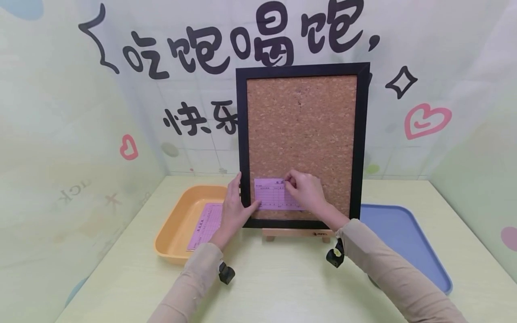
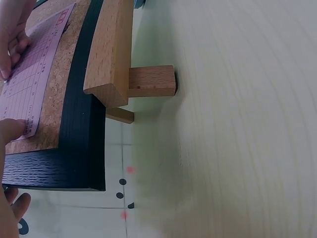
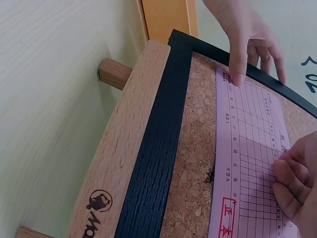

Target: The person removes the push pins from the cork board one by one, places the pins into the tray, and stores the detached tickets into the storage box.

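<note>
A cork board (image 1: 302,125) in a black frame stands upright on a small wooden easel (image 1: 296,232). A purple printed receipt slip (image 1: 267,195) lies flat against the cork near its bottom edge. My left hand (image 1: 234,206) grips the frame's left edge, its thumb on the slip's lower left corner and its fingers behind the frame. At the slip's upper edge, near its middle, my right hand (image 1: 305,190) pinches a small pale pin-like thing, mostly hidden by the fingertips. In the right wrist view, the slip (image 3: 252,163) shows a red stamp box.
To the left, an orange tray (image 1: 173,229) holds more purple slips (image 1: 207,222). A blue tray (image 1: 397,237) lies on the right, partly under my right forearm. Behind the board hangs a printed backdrop (image 1: 194,148). The pale table (image 1: 274,278) extends in front of the easel.
</note>
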The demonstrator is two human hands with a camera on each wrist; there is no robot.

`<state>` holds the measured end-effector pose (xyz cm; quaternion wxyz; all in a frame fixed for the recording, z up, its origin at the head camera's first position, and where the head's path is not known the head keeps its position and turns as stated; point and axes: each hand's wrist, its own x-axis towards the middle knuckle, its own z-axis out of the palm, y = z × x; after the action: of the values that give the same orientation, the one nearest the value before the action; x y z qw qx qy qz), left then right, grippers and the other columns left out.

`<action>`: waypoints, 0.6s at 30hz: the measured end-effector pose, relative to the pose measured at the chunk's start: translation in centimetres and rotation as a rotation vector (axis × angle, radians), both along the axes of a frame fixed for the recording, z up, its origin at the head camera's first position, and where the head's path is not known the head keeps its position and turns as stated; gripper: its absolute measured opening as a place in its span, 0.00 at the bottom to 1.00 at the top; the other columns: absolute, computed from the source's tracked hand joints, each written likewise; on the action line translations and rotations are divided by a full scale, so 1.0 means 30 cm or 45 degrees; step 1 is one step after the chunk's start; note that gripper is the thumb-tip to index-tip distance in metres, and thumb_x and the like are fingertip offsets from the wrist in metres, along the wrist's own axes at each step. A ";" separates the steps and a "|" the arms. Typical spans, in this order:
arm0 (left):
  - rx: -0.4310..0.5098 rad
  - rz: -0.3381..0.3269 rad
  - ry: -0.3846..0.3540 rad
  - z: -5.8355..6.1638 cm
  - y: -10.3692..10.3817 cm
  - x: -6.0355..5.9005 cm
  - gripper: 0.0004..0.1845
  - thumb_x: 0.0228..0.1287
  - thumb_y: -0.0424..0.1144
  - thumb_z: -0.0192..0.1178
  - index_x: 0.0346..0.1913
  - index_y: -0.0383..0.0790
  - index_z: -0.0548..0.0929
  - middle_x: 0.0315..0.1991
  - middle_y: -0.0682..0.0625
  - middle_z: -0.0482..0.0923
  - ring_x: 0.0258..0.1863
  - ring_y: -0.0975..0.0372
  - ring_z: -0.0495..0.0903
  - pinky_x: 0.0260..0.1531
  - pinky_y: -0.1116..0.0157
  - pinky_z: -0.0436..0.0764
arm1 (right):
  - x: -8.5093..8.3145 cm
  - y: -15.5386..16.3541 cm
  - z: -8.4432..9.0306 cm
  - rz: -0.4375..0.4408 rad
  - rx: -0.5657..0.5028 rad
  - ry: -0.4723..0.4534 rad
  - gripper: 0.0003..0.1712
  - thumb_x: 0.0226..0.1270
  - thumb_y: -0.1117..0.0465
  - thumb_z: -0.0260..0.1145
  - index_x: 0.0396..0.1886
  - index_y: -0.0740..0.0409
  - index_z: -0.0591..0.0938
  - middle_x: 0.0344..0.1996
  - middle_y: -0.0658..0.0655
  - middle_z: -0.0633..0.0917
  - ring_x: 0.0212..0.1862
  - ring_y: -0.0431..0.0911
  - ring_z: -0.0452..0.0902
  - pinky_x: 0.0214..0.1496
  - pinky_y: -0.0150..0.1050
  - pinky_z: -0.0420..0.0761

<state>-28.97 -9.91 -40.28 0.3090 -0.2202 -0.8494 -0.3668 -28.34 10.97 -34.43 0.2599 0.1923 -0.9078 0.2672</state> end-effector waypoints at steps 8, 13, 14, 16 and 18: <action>-0.015 0.013 0.002 -0.003 0.000 0.000 0.50 0.46 0.39 0.71 0.69 0.38 0.50 0.62 0.40 0.61 0.53 0.52 0.68 0.51 0.57 0.73 | -0.001 0.003 -0.009 0.024 -0.032 0.015 0.04 0.59 0.67 0.60 0.29 0.60 0.81 0.15 0.50 0.77 0.15 0.38 0.62 0.16 0.29 0.60; -0.011 0.015 0.003 -0.003 0.000 0.000 0.50 0.46 0.39 0.71 0.69 0.38 0.50 0.62 0.40 0.61 0.54 0.52 0.68 0.52 0.56 0.73 | 0.002 0.013 -0.009 0.074 -0.068 -0.033 0.03 0.59 0.66 0.60 0.29 0.59 0.80 0.16 0.49 0.77 0.16 0.38 0.63 0.17 0.29 0.62; -0.012 0.014 0.003 -0.003 0.000 -0.001 0.50 0.46 0.39 0.71 0.69 0.39 0.50 0.62 0.40 0.60 0.55 0.52 0.67 0.52 0.56 0.72 | 0.003 0.017 -0.009 0.088 -0.077 -0.043 0.03 0.59 0.65 0.60 0.29 0.59 0.81 0.16 0.49 0.77 0.17 0.38 0.64 0.17 0.29 0.62; -0.013 0.013 0.006 -0.004 0.000 -0.001 0.50 0.46 0.39 0.70 0.69 0.39 0.50 0.62 0.40 0.60 0.57 0.52 0.67 0.54 0.56 0.71 | 0.006 0.025 -0.011 0.117 -0.098 -0.062 0.03 0.59 0.65 0.61 0.29 0.59 0.81 0.17 0.49 0.77 0.17 0.38 0.64 0.17 0.29 0.62; -0.016 0.012 0.007 -0.005 -0.001 0.000 0.51 0.46 0.39 0.70 0.69 0.39 0.50 0.62 0.40 0.60 0.58 0.52 0.66 0.55 0.56 0.71 | 0.008 0.034 -0.015 0.140 -0.117 -0.075 0.03 0.59 0.66 0.61 0.30 0.60 0.81 0.17 0.49 0.77 0.17 0.38 0.64 0.17 0.28 0.61</action>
<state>-28.98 -9.93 -40.42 0.3117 -0.2192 -0.8518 -0.3596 -28.09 11.99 -34.86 0.2265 0.2219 -0.8898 0.3282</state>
